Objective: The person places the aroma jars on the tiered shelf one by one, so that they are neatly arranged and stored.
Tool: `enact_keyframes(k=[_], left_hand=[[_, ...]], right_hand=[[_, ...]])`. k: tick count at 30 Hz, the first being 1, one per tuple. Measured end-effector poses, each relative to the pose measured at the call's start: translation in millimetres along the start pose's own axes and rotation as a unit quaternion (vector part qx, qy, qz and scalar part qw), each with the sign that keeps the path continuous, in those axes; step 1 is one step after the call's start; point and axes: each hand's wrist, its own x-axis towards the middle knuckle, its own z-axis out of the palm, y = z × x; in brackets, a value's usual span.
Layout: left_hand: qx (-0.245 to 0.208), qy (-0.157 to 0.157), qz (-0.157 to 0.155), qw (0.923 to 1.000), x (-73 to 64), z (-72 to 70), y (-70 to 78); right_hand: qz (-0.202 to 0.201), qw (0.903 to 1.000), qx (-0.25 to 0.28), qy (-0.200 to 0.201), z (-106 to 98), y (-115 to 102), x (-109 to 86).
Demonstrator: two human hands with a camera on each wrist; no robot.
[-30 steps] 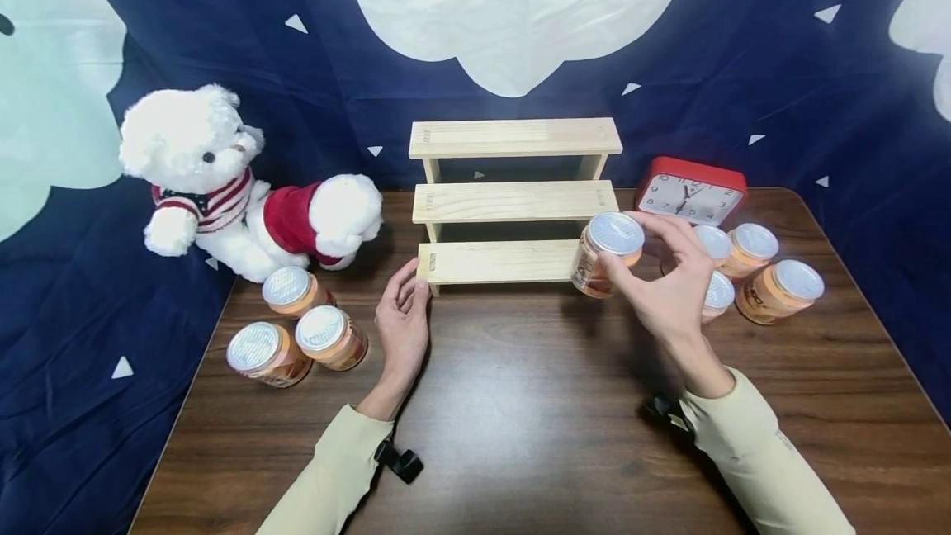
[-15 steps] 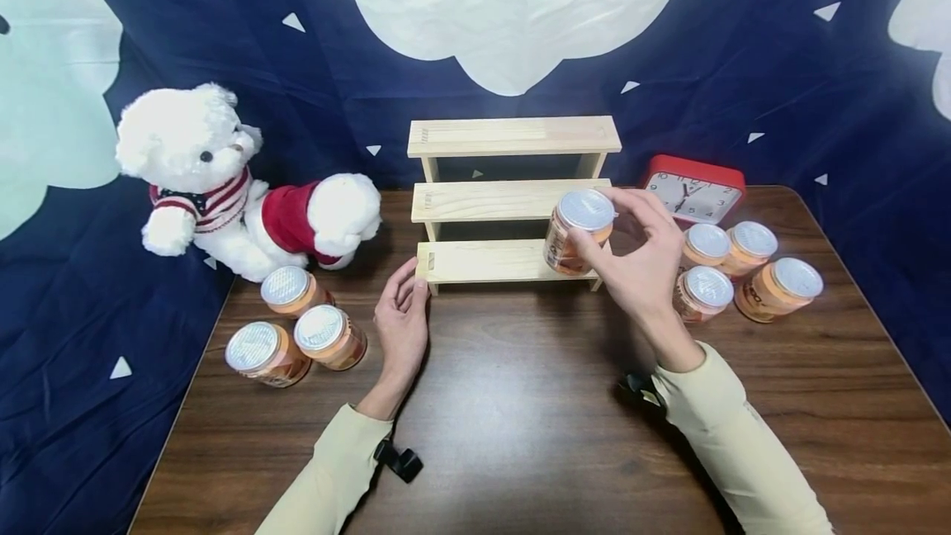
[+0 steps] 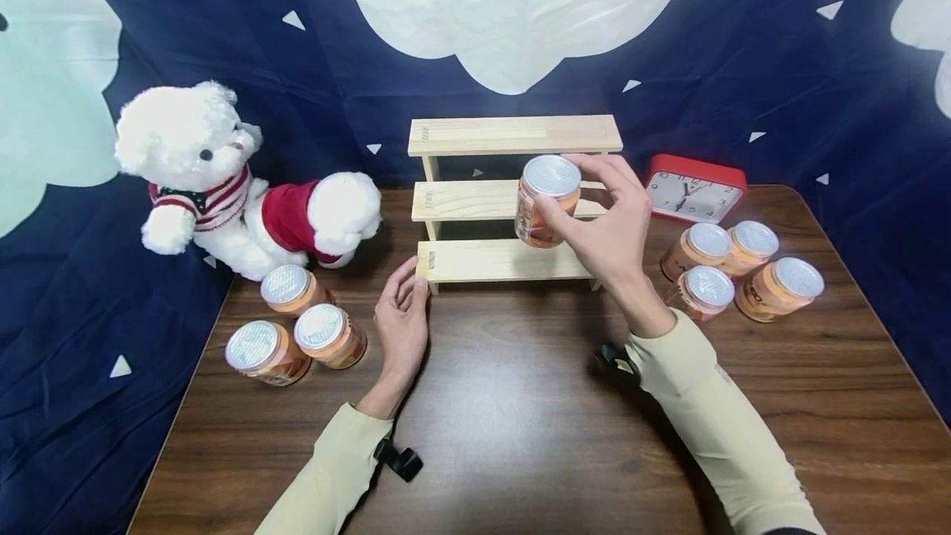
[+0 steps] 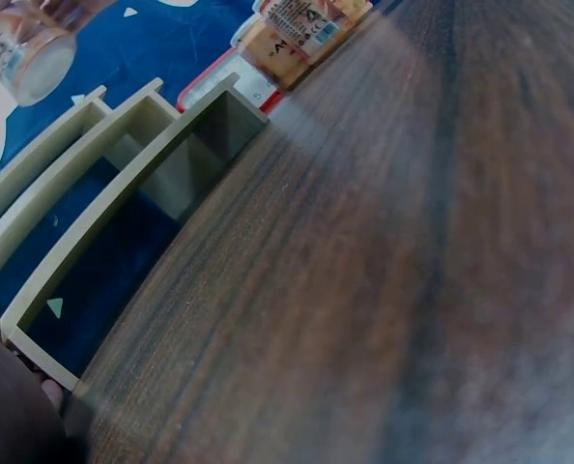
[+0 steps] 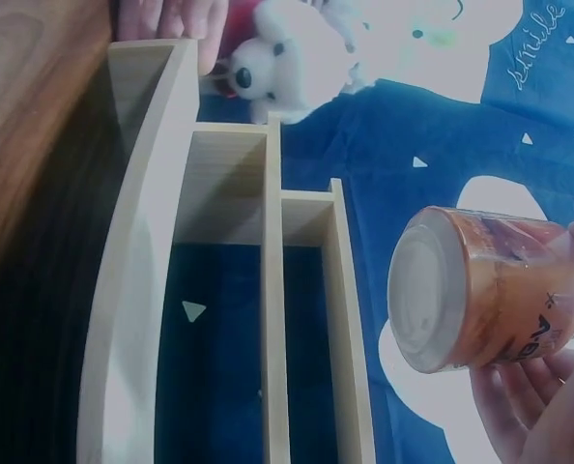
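Note:
My right hand [image 3: 612, 217] grips a jar [image 3: 548, 201] with a silver lid and orange-brown contents, thumb in front and fingers behind. It is held in the air before the middle step of a three-step wooden display rack [image 3: 505, 261]. In the right wrist view the jar [image 5: 509, 290] is tilted, its pale base facing the camera, well apart from the rack. My left hand [image 3: 401, 320] holds the left end of the lowest step, thumb at the front corner and fingers against the side. The left wrist view shows only a dark part of this hand [image 4: 16, 406].
Several similar jars [image 3: 780, 291] stand at the right, in front of a red clock [image 3: 694, 190]. Three more jars [image 3: 330, 338] are at the left, by a white teddy bear [image 3: 186, 143]. A dark blue patterned cloth [image 3: 319, 106] hangs behind the wooden table [image 3: 505, 403].
My right hand has carried the jar leftward and up, from the right end of the lowest step to before the middle step. My left hand has stayed on the rack.

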Motion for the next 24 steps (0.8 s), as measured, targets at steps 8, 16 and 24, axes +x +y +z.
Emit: enact_keyframes(k=[8,16,24], left_hand=[[0.012,0.004,-0.002,0.9999,-0.5,0.8,-0.8],[0.014,0.004,-0.006,0.9999,0.2,1.0,-1.4],[0.014,0.007,-0.005,0.9999,0.9,2.3,-1.6]], right_hand=[[-0.015,0.9997,-0.015,-0.013,20,1,14.9],[-0.022,0.9994,-0.023,-0.017,34,2,30.9],[-0.014,0.9995,-0.019,-0.020,47,1,43.9]])
